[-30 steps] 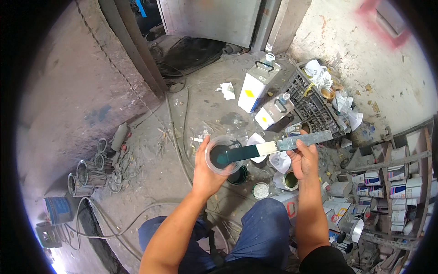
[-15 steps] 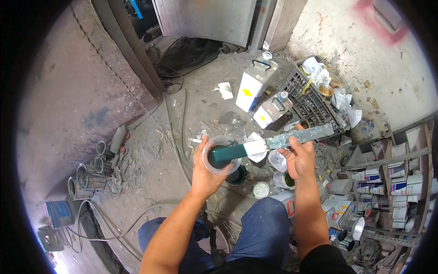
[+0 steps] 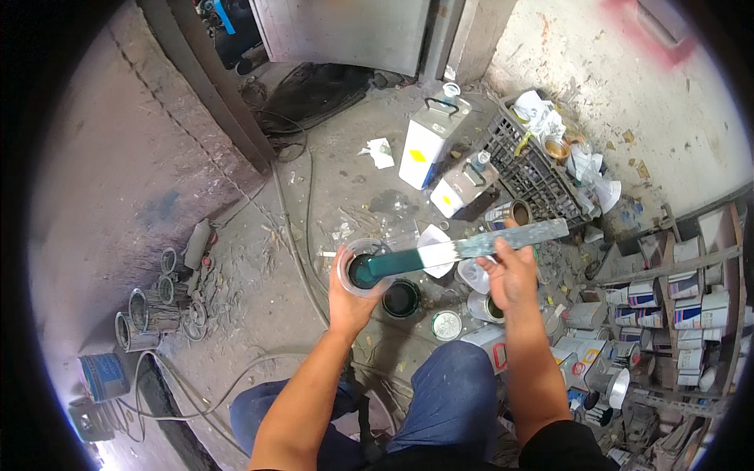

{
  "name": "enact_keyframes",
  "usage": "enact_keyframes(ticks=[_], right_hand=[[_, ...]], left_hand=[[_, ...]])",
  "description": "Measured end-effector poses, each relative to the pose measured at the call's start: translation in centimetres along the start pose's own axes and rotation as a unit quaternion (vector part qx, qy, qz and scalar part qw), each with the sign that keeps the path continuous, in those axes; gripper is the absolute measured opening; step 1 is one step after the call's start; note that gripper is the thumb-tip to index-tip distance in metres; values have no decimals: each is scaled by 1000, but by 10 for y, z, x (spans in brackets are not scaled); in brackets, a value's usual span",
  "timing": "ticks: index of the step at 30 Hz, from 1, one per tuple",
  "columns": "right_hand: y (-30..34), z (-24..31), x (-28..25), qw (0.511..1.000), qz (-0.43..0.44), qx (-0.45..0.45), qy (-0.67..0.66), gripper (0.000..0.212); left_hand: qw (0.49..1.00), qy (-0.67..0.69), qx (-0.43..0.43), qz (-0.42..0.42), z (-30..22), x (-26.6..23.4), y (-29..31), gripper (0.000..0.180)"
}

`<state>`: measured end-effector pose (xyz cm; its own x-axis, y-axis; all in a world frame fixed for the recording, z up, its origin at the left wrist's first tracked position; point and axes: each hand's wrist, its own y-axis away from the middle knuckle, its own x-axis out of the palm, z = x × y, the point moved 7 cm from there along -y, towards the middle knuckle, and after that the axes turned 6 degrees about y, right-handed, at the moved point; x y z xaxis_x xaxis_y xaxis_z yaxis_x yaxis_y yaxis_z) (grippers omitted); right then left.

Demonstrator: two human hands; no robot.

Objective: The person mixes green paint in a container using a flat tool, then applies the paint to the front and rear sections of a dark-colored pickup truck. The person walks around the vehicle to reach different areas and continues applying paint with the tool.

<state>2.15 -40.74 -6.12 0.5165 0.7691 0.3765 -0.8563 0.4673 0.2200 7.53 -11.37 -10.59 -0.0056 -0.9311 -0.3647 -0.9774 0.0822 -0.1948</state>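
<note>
Pinched between my right thumb and fingers, the speckled end of a long, flat green, white and grey stick [image 3: 470,248] is held by my right hand [image 3: 512,273], while my left hand [image 3: 349,306] curls around the left side of a clear, round plastic cup [image 3: 363,245]. The stick's green end reaches over the cup's right rim, above or in the dark green paint [image 3: 359,271] inside. I judge this to be stirring or scraping off paint; the next move seems to call for a level cup and the wet end within its rim, clear of drips.

Whether the tip touches the paint or the cup's bottom I cannot tell, and my palm hides the cup's underside. Below, on the grey, littered concrete floor [image 3: 259,314], stands an open, dark round tub [image 3: 401,315], its depth lost in shadow. Just right of it is a small round tin with a pale top [image 3: 447,325]; my right hand and wrist partly cover an open metal can [image 3: 477,308]. Farther off, two white rectangular canisters stand near a black plastic crate [image 3: 542,173] by the floor's far right corner, its contents too jumbled to sort.
</note>
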Motion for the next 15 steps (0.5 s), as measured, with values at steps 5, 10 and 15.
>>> enact_keyframes(ticks=[5, 10, 15], right_hand=[[-8, -36, -30, 999, -44, -2, 28, 63], [-8, -63, -61, 997, -79, 19, -6, 64], [-5, -95, -77, 995, -93, 39, 18, 64]], left_hand=[[996, 77, -53, -11, 43, 26, 4, 84], [997, 35, -71, -21, 111, 47, 5, 81], [994, -32, -101, 31, 170, 71, 8, 81]])
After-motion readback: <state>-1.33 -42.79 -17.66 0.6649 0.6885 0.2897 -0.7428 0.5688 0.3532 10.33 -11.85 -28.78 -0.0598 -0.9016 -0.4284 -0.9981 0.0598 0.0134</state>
